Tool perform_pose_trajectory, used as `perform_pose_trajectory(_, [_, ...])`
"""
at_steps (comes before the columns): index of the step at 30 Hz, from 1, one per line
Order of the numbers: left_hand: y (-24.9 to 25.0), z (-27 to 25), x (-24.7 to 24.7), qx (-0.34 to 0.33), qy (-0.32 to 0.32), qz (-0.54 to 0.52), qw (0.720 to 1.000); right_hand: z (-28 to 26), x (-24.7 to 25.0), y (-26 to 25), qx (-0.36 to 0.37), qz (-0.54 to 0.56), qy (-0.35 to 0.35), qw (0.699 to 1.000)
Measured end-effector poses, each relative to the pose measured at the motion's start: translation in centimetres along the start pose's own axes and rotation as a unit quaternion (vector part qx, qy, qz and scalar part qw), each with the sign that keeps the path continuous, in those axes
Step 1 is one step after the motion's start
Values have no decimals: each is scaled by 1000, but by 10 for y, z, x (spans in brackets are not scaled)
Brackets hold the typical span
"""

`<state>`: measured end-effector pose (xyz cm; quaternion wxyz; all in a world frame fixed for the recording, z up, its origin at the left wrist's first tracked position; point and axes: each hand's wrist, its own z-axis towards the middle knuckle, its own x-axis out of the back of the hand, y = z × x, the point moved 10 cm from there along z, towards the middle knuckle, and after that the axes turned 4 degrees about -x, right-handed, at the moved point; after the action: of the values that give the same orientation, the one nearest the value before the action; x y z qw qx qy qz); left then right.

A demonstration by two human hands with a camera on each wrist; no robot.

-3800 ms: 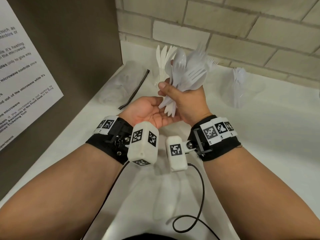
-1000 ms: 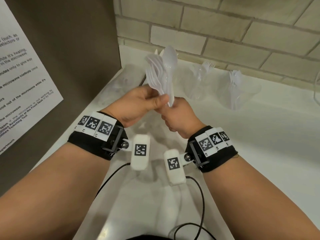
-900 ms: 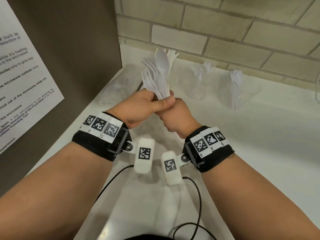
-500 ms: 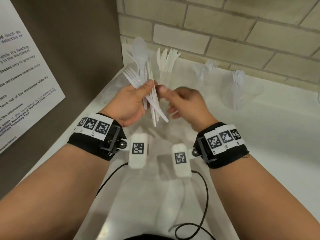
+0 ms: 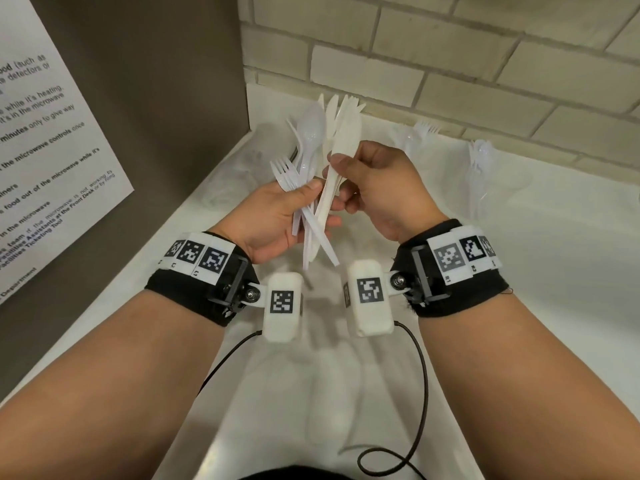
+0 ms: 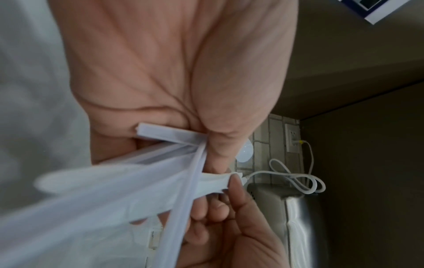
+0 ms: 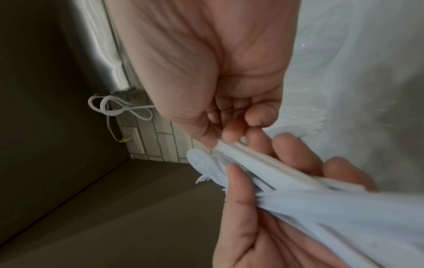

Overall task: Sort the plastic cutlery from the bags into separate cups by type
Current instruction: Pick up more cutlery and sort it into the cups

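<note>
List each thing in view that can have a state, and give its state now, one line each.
Left hand: grips a mixed bundle of cutlery.
Right hand: pinches a knife in the bundle.
Middle cup: upright, holds forks.
Right cup: upright, holds cutlery.

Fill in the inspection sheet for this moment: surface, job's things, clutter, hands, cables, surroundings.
Surface: white counter, glossy.
Job's things: mixed bunch of white cutlery held above the counter; a spoon and a fork stick up from it. Two clear cups at the back, each with cutlery. Clear bags lie by the left panel.
Clutter: nothing seen.
Hands: left hand grips the bunch; right hand pinches a knife out of it.
Cables: black cable from the wrist cameras; white cable looped near a wall socket.
Surroundings: brick wall, brown panel with a printed notice.
</note>
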<state>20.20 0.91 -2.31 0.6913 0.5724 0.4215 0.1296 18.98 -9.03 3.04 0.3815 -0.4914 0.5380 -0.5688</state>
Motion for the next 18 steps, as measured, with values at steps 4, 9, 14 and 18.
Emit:
perform_pose_trajectory(4, [-9, 0, -2, 38, -30, -58, 997, -1, 4, 1, -14, 31, 4, 999])
perform_pose_trajectory(9, [-14, 0, -3, 53, -44, -96, 993, 1, 7, 3, -24, 72, -16, 997])
perform_pose_trajectory(14, [-16, 2, 1, 52, -56, -132, 988, 6, 16, 5, -23, 108, -18, 994])
perform_pose_trajectory(18, [-17, 6, 22, 40, 37, -109, 993, 19, 46, -9, 24, 125, 24, 992])
